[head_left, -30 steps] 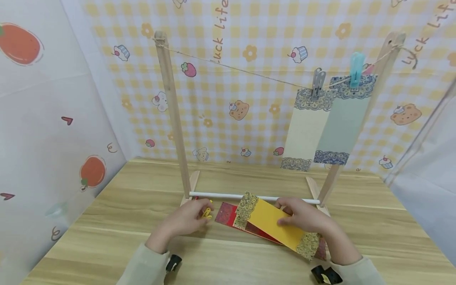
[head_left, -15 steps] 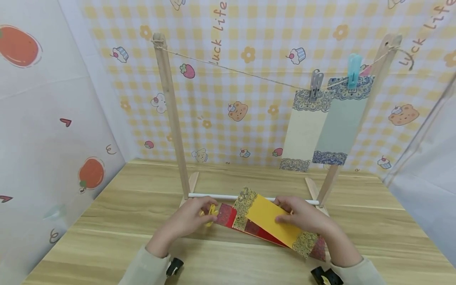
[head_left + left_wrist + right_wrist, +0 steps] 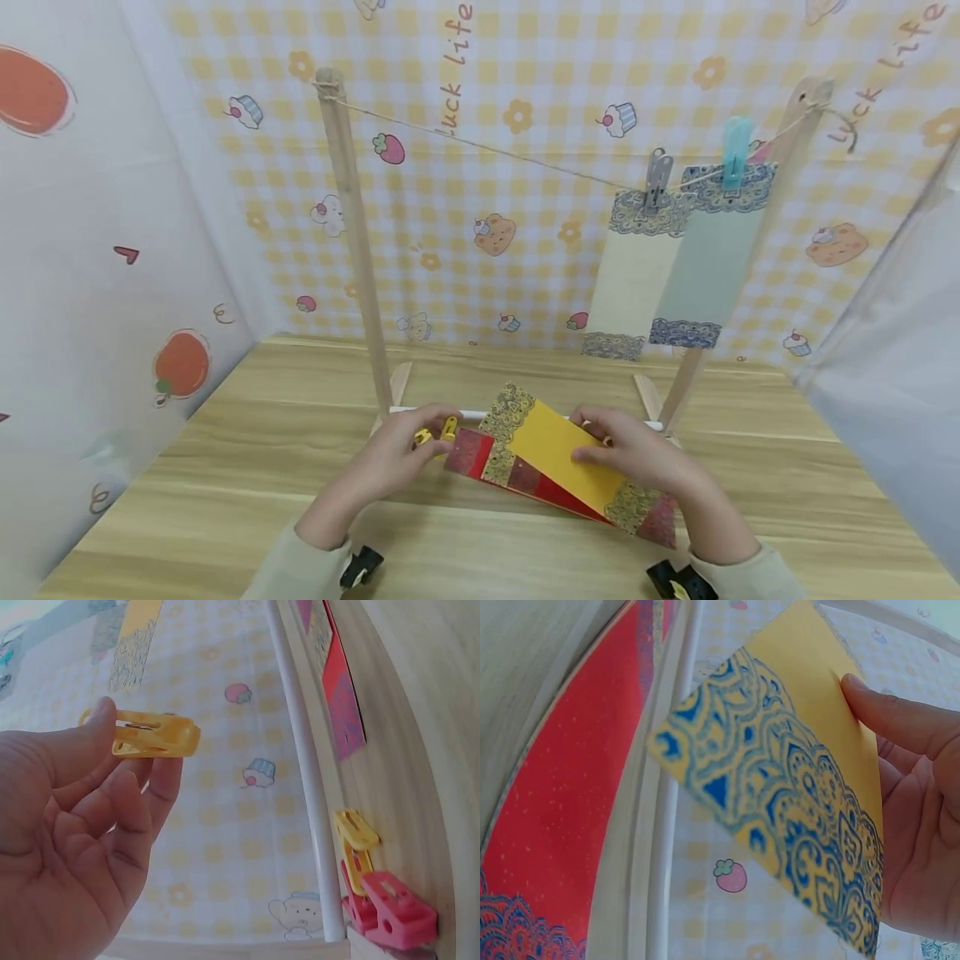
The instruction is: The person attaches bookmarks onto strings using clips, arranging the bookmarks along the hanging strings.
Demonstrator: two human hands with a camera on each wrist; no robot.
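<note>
My left hand (image 3: 393, 457) pinches a yellow clothespin (image 3: 437, 434) between thumb and fingers; the left wrist view shows the same yellow clothespin (image 3: 154, 735) at my fingertips (image 3: 169, 776). My right hand (image 3: 637, 458) grips a yellow paper strip (image 3: 558, 454) with patterned ends, lifted a little off the table; in the right wrist view the yellow strip (image 3: 795, 780) is held by my right hand (image 3: 915, 817). A red strip (image 3: 525, 482) lies flat under it, seen again as the red strip (image 3: 562, 817) on the wood.
A wooden rack with a string (image 3: 487, 142) stands behind my hands, its white bottom rod (image 3: 480, 414) close to them. A cream strip (image 3: 630, 279) and a pale green strip (image 3: 708, 267) hang from pegs. Spare yellow (image 3: 354, 840) and pink clothespins (image 3: 394, 909) lie by the rod.
My left hand has lifted the yellow clothespin off the table and moved it slightly right. The yellow strip has risen a little in my right hand.
</note>
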